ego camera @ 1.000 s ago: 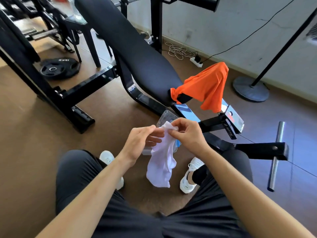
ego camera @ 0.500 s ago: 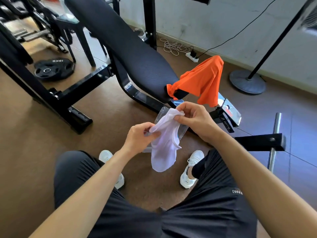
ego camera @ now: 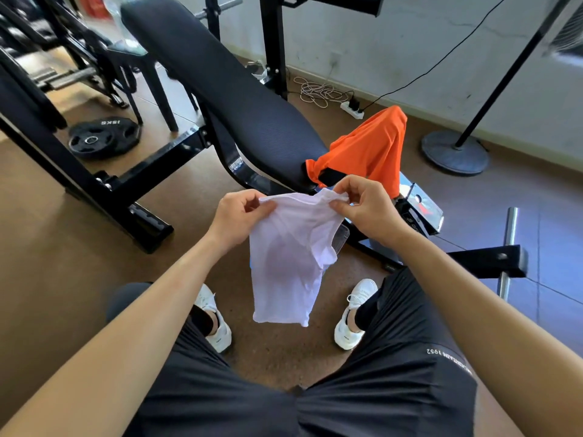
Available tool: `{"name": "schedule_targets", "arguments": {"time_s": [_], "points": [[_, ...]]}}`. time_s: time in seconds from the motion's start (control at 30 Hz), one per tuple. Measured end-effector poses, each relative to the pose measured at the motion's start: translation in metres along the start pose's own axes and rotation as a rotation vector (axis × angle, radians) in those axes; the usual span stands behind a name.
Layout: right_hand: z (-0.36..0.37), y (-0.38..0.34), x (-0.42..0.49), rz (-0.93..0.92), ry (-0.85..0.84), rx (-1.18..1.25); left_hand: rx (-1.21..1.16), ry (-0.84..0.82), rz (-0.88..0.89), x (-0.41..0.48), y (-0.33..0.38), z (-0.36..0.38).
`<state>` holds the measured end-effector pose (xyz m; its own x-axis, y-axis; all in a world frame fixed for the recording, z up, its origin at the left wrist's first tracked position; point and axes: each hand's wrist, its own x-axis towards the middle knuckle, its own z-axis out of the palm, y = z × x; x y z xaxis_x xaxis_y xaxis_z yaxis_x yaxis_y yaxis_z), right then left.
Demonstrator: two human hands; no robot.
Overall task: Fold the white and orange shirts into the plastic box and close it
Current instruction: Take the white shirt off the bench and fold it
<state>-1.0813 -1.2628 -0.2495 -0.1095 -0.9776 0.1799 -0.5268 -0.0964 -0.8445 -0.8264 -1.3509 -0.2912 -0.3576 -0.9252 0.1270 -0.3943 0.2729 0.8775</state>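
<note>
Shirt edge: left hand, right hand

Brown floor here, bluish and shiny over on the right. Black padded bench slants across the middle, weight plate flat on the left. Pale wall behind, power strip and coiled cable at its foot, round stand base nearby.

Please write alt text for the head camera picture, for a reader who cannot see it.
A seated person's left hand and right hand pinch the top edge of a white shirt, which hangs down freely. Behind it, an orange shirt is draped over the end of a black weight bench.
</note>
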Motion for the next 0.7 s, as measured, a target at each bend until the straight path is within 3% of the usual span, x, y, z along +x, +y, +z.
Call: {"name": "schedule_targets", "arguments": {"time_s": [0.13,0.23,0.43,0.6,0.7], "points": [[0.002,0.000,-0.002,-0.046,0.021,-0.053,0.010,0.056,-0.010,0.006,-0.005,-0.006],[0.005,-0.009,-0.006,-0.105,-0.061,-0.092,0.002,0.068,-0.039,0.010,-0.007,-0.005],[-0.001,-0.037,0.005,-0.263,-0.097,-0.238,-0.093,0.011,-0.076,0.001,-0.003,0.000],[-0.003,-0.040,0.016,-0.380,-0.307,-0.390,-0.206,0.103,-0.156,-0.002,-0.007,0.002],[-0.002,-0.037,0.023,-0.307,-0.412,-0.569,-0.221,0.110,-0.180,0.004,-0.003,0.000]]}}
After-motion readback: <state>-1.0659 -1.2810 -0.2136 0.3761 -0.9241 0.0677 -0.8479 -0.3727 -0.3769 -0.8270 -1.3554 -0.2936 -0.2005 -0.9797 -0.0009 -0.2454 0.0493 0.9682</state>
